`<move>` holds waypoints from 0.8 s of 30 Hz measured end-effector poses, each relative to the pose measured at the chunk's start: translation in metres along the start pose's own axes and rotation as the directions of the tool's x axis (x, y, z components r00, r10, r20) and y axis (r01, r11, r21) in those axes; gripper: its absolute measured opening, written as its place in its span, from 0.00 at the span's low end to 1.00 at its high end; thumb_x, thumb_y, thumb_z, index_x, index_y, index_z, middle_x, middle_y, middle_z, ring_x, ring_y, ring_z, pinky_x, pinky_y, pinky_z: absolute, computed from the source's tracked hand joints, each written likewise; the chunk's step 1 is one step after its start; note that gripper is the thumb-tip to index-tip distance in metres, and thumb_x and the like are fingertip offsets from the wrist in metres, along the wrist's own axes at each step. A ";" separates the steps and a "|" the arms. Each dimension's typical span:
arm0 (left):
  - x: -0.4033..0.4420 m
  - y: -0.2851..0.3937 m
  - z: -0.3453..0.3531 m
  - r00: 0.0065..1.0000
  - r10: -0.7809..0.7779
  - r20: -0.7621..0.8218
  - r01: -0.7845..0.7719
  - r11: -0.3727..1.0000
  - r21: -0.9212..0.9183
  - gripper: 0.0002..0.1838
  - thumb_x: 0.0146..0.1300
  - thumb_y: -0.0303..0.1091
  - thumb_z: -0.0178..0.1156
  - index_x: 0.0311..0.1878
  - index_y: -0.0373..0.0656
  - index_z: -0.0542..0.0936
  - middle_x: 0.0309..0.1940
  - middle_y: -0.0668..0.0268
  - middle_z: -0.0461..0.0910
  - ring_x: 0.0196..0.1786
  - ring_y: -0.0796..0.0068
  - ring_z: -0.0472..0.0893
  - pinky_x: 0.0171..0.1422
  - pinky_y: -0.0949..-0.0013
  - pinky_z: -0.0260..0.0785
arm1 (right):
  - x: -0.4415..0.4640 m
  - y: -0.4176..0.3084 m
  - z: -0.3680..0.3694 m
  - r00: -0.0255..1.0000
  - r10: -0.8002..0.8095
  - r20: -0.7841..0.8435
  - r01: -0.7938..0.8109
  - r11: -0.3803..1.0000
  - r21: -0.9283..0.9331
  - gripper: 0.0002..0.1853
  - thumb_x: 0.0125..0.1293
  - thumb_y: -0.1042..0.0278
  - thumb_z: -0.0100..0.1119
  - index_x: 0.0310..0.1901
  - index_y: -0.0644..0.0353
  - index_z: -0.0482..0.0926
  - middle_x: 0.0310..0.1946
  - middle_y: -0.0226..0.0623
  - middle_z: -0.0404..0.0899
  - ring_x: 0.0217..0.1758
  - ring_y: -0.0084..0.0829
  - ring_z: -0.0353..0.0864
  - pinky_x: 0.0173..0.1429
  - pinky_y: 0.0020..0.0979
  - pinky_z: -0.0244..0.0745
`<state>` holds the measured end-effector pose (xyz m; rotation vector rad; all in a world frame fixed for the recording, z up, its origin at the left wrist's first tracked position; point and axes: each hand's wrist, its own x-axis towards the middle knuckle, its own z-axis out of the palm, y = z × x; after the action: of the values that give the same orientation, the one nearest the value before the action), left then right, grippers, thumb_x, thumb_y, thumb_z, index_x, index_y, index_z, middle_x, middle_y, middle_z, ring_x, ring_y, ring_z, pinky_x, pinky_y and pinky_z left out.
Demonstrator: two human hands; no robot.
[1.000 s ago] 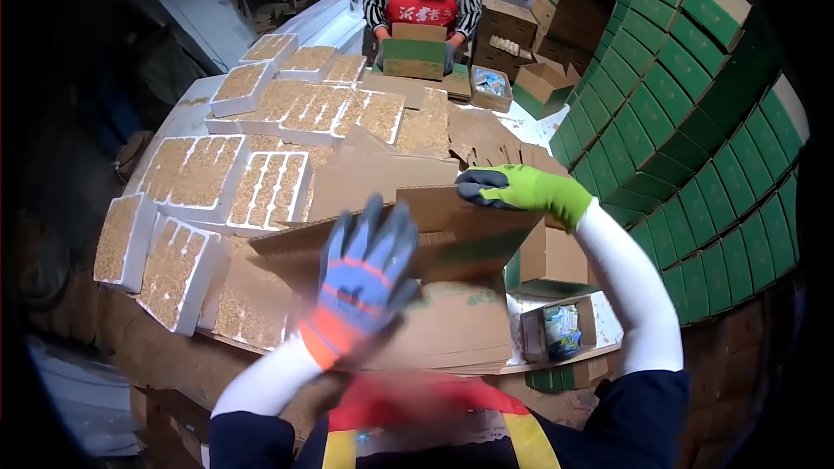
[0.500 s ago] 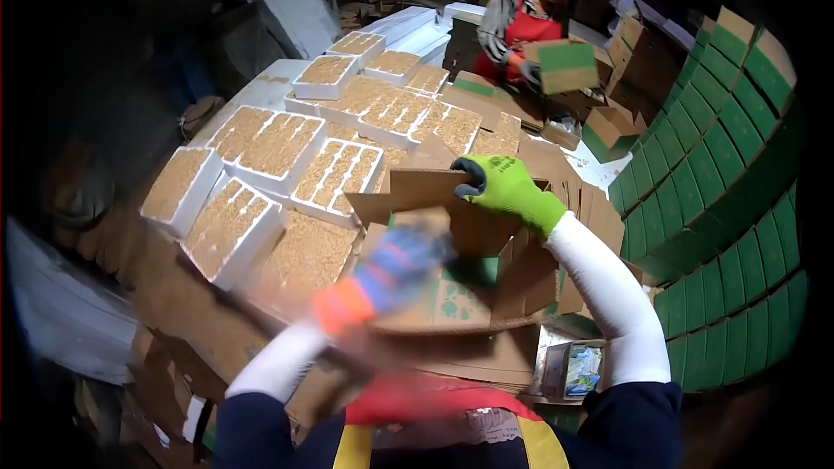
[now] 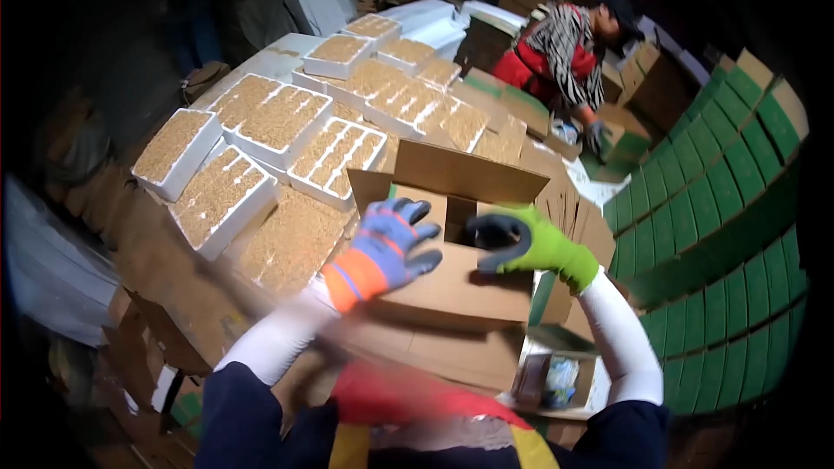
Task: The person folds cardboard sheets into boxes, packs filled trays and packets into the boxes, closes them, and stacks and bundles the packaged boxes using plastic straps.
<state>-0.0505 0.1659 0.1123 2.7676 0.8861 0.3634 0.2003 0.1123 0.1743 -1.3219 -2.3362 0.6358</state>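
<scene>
A brown cardboard box (image 3: pixel 456 293) sits in front of me with its near panel folded over and its far flap (image 3: pixel 465 175) standing up. A dark gap shows in the middle of its top. My left hand (image 3: pixel 387 245), in a blue and orange glove with dark fingertips, lies over the box's left side with its fingers spread. My right hand (image 3: pixel 530 246), in a green glove with dark fingertips, is at the right side of the top. Its thumb and fingers are apart, with nothing visible between them.
White foam trays (image 3: pixel 287 132) filled with tan, grainy pieces cover the table to the left. Stacked green boxes (image 3: pixel 695 208) line the right side. A person in a red apron (image 3: pixel 530 61) bends over a green and brown box (image 3: pixel 627 143). A small open carton (image 3: pixel 556 378) holds packets.
My right hand has left the far flap and come down to the box's right side. My left hand has come out of the box, whose near panel now lies folded. The other person has lowered a box.
</scene>
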 end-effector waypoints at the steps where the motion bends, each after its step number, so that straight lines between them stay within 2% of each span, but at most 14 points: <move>1: 0.003 0.001 0.011 0.979 0.037 -0.198 -0.021 0.996 0.084 0.40 0.51 0.56 0.64 0.65 0.46 0.69 0.66 0.44 0.60 0.66 0.40 0.60 0.70 0.43 0.49 | 0.009 0.001 -0.034 0.971 -0.141 -0.192 0.073 0.943 -0.325 0.30 0.49 0.57 0.71 0.54 0.60 0.77 0.51 0.41 0.78 0.56 0.37 0.74 0.55 0.34 0.73; 5: -0.013 0.015 0.006 0.835 -0.216 -0.507 0.210 0.975 -0.070 0.55 0.43 0.59 0.69 0.72 0.42 0.57 0.70 0.39 0.48 0.69 0.35 0.52 0.71 0.42 0.45 | 0.039 0.084 -0.027 0.925 0.316 -0.211 -0.376 0.842 -0.388 0.25 0.63 0.62 0.57 0.61 0.63 0.70 0.61 0.52 0.69 0.63 0.44 0.70 0.64 0.43 0.66; 6: -0.015 0.007 0.015 0.740 -0.424 -0.523 0.432 0.895 -0.114 0.61 0.41 0.63 0.69 0.73 0.39 0.51 0.71 0.36 0.44 0.70 0.36 0.52 0.72 0.46 0.48 | 0.009 0.132 0.037 0.997 0.066 0.033 -0.001 0.456 -0.890 0.32 0.66 0.55 0.55 0.66 0.65 0.62 0.62 0.53 0.66 0.63 0.47 0.69 0.64 0.42 0.66; 8: -0.008 -0.026 0.077 0.578 -0.736 -0.353 0.514 0.664 -0.543 0.60 0.45 0.71 0.62 0.68 0.27 0.58 0.68 0.37 0.55 0.69 0.40 0.59 0.72 0.53 0.51 | -0.007 0.076 0.042 0.956 0.071 -0.283 -0.239 0.747 -0.620 0.41 0.61 0.43 0.57 0.68 0.63 0.59 0.67 0.54 0.60 0.70 0.50 0.58 0.70 0.46 0.52; 9: -0.009 -0.031 0.060 0.732 -0.680 0.043 0.531 0.529 -0.663 0.57 0.47 0.74 0.58 0.65 0.29 0.63 0.60 0.39 0.68 0.62 0.44 0.70 0.66 0.59 0.62 | -0.014 0.066 0.045 0.904 0.021 -0.428 -0.251 0.835 -0.490 0.43 0.60 0.40 0.57 0.69 0.63 0.59 0.66 0.55 0.62 0.70 0.50 0.59 0.71 0.46 0.54; 10: -0.013 -0.011 0.028 0.744 -0.668 0.034 0.618 0.667 -0.417 0.52 0.50 0.74 0.56 0.61 0.30 0.68 0.54 0.42 0.75 0.55 0.47 0.75 0.60 0.58 0.67 | -0.017 0.039 0.031 0.783 0.401 -0.476 -0.412 0.907 0.087 0.40 0.62 0.39 0.56 0.64 0.66 0.63 0.50 0.52 0.76 0.52 0.43 0.76 0.52 0.36 0.72; 13: -0.033 0.026 0.002 0.807 -0.552 -0.207 0.384 0.759 -0.526 0.51 0.51 0.69 0.59 0.65 0.33 0.64 0.54 0.44 0.75 0.53 0.49 0.78 0.54 0.58 0.71 | -0.072 0.047 -0.017 0.658 0.716 0.231 -0.705 0.480 0.522 0.48 0.58 0.22 0.35 0.70 0.52 0.53 0.45 0.53 0.79 0.34 0.52 0.81 0.31 0.43 0.77; 14: -0.042 0.039 -0.012 0.792 -0.477 -0.382 0.289 0.843 -0.454 0.51 0.49 0.66 0.64 0.67 0.35 0.63 0.54 0.44 0.75 0.52 0.51 0.79 0.52 0.59 0.73 | -0.096 0.056 -0.024 0.567 0.579 0.586 -0.792 0.188 0.581 0.51 0.57 0.17 0.29 0.72 0.48 0.50 0.43 0.53 0.81 0.28 0.55 0.83 0.24 0.45 0.79; 15: -0.049 0.044 -0.019 0.796 -0.249 -0.552 0.103 0.954 -0.281 0.52 0.48 0.65 0.64 0.67 0.35 0.62 0.56 0.44 0.73 0.55 0.52 0.78 0.53 0.60 0.72 | -0.093 -0.001 -0.026 0.725 0.336 0.602 -0.639 0.000 0.769 0.52 0.55 0.15 0.31 0.73 0.47 0.48 0.56 0.57 0.73 0.39 0.63 0.81 0.30 0.50 0.81; 17: -0.064 0.040 -0.021 0.756 -0.016 -0.654 -0.048 0.996 -0.080 0.53 0.48 0.65 0.65 0.68 0.35 0.61 0.59 0.45 0.71 0.57 0.53 0.77 0.54 0.61 0.72 | -0.117 -0.011 0.001 0.773 0.425 0.471 -0.558 0.102 0.823 0.54 0.56 0.17 0.35 0.73 0.54 0.49 0.64 0.52 0.66 0.56 0.62 0.73 0.52 0.50 0.75; 19: -0.076 0.026 -0.010 0.847 -0.121 -0.517 -0.301 0.694 -0.654 0.50 0.57 0.55 0.63 0.72 0.33 0.52 0.69 0.44 0.58 0.70 0.53 0.64 0.71 0.58 0.58 | -0.142 -0.003 0.052 0.780 0.559 0.281 -0.543 0.382 0.747 0.51 0.55 0.25 0.42 0.70 0.59 0.53 0.62 0.48 0.68 0.62 0.56 0.69 0.64 0.48 0.68; 21: -0.063 -0.035 0.096 0.918 -0.367 -0.151 -0.051 0.270 -0.961 0.46 0.60 0.49 0.62 0.72 0.33 0.51 0.67 0.43 0.61 0.60 0.57 0.73 0.63 0.56 0.66 | -0.190 0.057 0.124 0.790 0.601 0.118 -0.606 0.737 0.300 0.46 0.50 0.39 0.58 0.65 0.61 0.59 0.61 0.48 0.69 0.62 0.50 0.69 0.65 0.45 0.67; 23: -0.093 -0.011 0.076 0.879 -0.472 0.069 0.274 0.381 -0.883 0.42 0.61 0.48 0.58 0.71 0.32 0.55 0.57 0.41 0.72 0.47 0.55 0.80 0.53 0.54 0.71 | -0.215 0.099 0.145 0.806 0.572 0.154 -0.549 0.819 -0.167 0.43 0.45 0.53 0.75 0.60 0.64 0.65 0.59 0.47 0.69 0.62 0.44 0.69 0.65 0.42 0.65; 24: -0.096 0.001 0.069 0.871 -0.490 0.031 0.431 0.732 -0.528 0.40 0.62 0.48 0.55 0.69 0.30 0.57 0.50 0.42 0.77 0.40 0.53 0.82 0.48 0.54 0.72 | -0.200 0.114 0.122 0.789 0.605 0.104 -0.558 0.778 -0.290 0.41 0.47 0.55 0.73 0.61 0.64 0.65 0.59 0.47 0.70 0.62 0.43 0.70 0.65 0.41 0.66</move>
<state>-0.1053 0.0995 0.0313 1.9617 1.2466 0.5681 0.3117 -0.0336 -0.0104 -2.2431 -2.1777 0.6860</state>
